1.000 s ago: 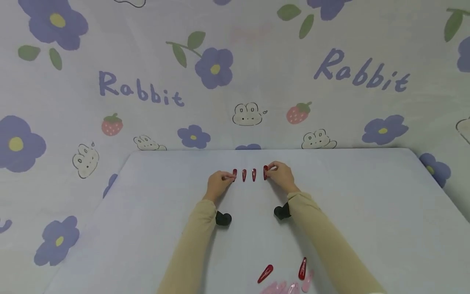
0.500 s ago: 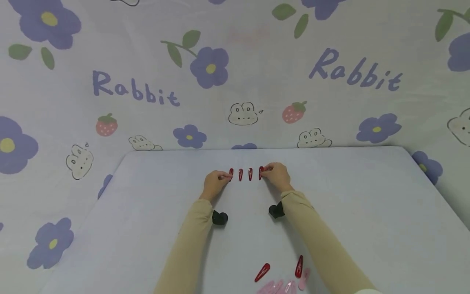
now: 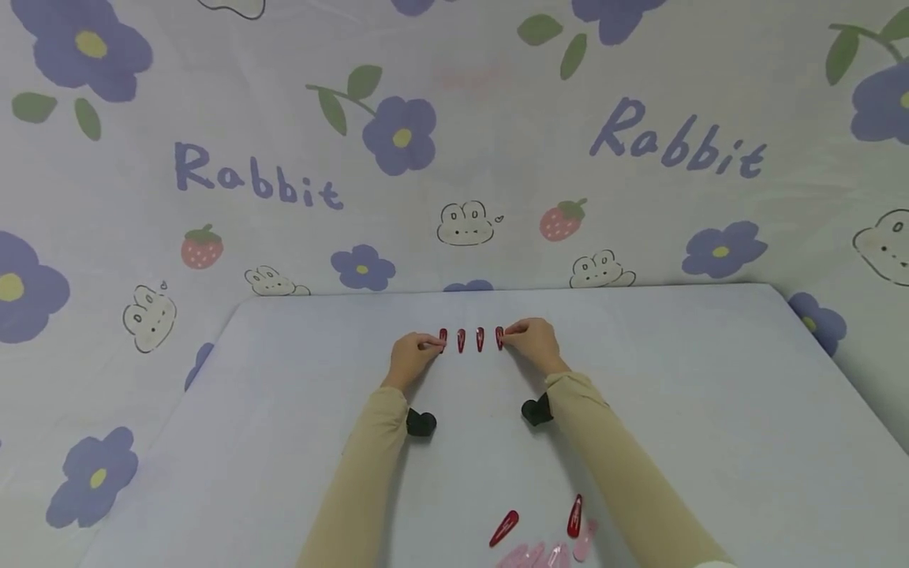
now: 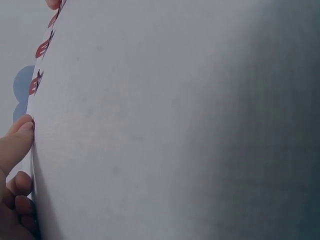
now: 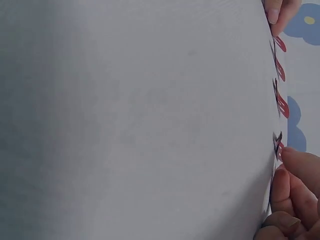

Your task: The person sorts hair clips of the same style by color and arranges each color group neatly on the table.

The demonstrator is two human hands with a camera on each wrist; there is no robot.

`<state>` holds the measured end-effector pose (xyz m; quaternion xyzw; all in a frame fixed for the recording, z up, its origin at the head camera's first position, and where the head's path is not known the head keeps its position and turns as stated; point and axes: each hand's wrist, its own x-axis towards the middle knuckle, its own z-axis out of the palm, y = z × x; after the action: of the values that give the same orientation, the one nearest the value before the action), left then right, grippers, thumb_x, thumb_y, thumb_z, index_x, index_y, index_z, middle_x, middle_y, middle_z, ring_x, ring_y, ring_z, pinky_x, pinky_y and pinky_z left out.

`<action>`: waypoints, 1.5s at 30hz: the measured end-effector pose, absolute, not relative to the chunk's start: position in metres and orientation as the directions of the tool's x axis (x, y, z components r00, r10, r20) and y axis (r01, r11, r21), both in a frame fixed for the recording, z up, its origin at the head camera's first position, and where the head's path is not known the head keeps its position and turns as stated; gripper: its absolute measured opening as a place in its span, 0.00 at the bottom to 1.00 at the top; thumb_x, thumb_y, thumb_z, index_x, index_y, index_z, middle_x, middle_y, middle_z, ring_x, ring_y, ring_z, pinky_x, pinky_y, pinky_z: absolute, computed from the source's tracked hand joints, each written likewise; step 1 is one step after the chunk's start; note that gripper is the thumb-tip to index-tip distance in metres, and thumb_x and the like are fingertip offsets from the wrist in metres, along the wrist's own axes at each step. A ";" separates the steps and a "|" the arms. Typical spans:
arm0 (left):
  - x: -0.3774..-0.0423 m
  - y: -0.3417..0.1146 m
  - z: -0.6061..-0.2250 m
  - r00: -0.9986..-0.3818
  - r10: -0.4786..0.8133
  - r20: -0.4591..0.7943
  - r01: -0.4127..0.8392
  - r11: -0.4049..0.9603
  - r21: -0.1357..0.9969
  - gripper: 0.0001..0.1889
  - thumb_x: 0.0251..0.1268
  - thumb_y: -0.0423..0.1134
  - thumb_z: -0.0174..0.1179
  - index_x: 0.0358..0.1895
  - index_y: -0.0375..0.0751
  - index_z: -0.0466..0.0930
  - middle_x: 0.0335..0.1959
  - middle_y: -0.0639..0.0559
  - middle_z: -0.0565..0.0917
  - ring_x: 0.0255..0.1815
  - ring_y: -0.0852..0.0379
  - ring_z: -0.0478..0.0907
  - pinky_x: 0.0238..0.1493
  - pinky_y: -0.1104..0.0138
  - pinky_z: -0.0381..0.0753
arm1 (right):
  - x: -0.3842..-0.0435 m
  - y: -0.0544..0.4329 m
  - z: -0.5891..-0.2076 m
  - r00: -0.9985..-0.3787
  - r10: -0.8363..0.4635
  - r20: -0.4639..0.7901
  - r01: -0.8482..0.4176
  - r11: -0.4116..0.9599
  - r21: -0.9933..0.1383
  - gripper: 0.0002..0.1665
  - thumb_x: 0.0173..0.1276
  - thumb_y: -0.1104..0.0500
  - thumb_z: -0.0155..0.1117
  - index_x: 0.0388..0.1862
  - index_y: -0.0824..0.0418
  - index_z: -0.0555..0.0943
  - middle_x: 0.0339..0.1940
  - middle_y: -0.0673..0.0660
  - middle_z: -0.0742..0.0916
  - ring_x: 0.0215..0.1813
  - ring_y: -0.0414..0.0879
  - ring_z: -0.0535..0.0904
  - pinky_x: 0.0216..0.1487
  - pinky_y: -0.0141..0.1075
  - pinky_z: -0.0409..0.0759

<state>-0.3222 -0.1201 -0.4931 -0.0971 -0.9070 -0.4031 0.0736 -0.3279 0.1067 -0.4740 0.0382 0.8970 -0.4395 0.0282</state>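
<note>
Four red snap hair clips stand in a short row near the table's far edge, their narrow ends toward me. My left hand (image 3: 412,357) has its thumb and fingertips on the leftmost red hair clip (image 3: 443,338), partly covering it. Between the hands lie two more, a red clip (image 3: 461,340) and its neighbour clip (image 3: 480,339), untouched. At the row's right end, my right hand (image 3: 534,344) pinches the rightmost red hair clip (image 3: 499,337) by its side. In the right wrist view, this clip (image 5: 279,148) shows beside the thumb and fingers.
Close to me lie two loose red clips, one slanted clip (image 3: 504,528) and one steeper clip (image 3: 575,517). Several pink clips (image 3: 558,555) lie beside them, cut off by the frame. The white table (image 3: 710,410) meets a patterned cloth (image 3: 284,95) behind.
My right hand has shifted the rightmost clip slightly left, narrowing its gap to the row. The left hand stays at the leftmost clip. The head view has drifted a little.
</note>
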 end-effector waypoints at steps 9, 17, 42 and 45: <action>-0.389 -0.144 -0.584 -0.944 0.189 0.269 0.327 0.622 0.712 0.11 0.51 0.52 0.64 0.31 0.50 0.86 0.23 0.53 0.75 0.23 0.55 0.67 0.27 0.63 0.65 | -0.314 0.120 -0.471 -0.995 -0.091 -0.051 -0.009 0.563 -0.827 0.08 0.56 0.63 0.64 0.32 0.68 0.80 0.29 0.57 0.81 0.34 0.48 0.72 0.35 0.37 0.69; -0.346 -0.128 -0.522 -0.954 0.141 0.264 0.293 0.619 0.729 0.06 0.52 0.40 0.65 0.31 0.42 0.86 0.22 0.51 0.76 0.22 0.54 0.68 0.28 0.63 0.66 | -0.302 0.133 -0.474 -0.991 -0.125 -0.041 -0.027 0.496 -0.868 0.09 0.58 0.62 0.62 0.33 0.67 0.80 0.30 0.56 0.81 0.34 0.47 0.71 0.35 0.36 0.67; -0.367 -0.140 -0.561 -0.955 0.170 0.242 0.295 0.613 0.733 0.09 0.51 0.49 0.64 0.31 0.49 0.86 0.29 0.53 0.79 0.29 0.56 0.72 0.34 0.63 0.68 | -0.280 0.144 -0.478 -0.985 -0.093 -0.148 0.097 0.411 -0.906 0.12 0.61 0.58 0.60 0.37 0.66 0.79 0.30 0.53 0.78 0.32 0.45 0.68 0.31 0.34 0.66; -0.359 -0.138 -0.546 -0.954 0.183 0.236 0.299 0.597 0.744 0.10 0.52 0.49 0.64 0.31 0.49 0.86 0.30 0.54 0.79 0.30 0.57 0.72 0.35 0.63 0.69 | -0.277 0.147 -0.476 -0.979 -0.105 -0.172 0.115 0.406 -0.907 0.12 0.61 0.57 0.60 0.38 0.66 0.78 0.29 0.53 0.77 0.31 0.45 0.67 0.30 0.35 0.66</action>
<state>-0.3586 -0.1380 -0.5460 -0.1351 -0.8911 -0.4279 0.0677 -0.2770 0.1473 -0.4757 0.0030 0.8322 -0.5452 0.1013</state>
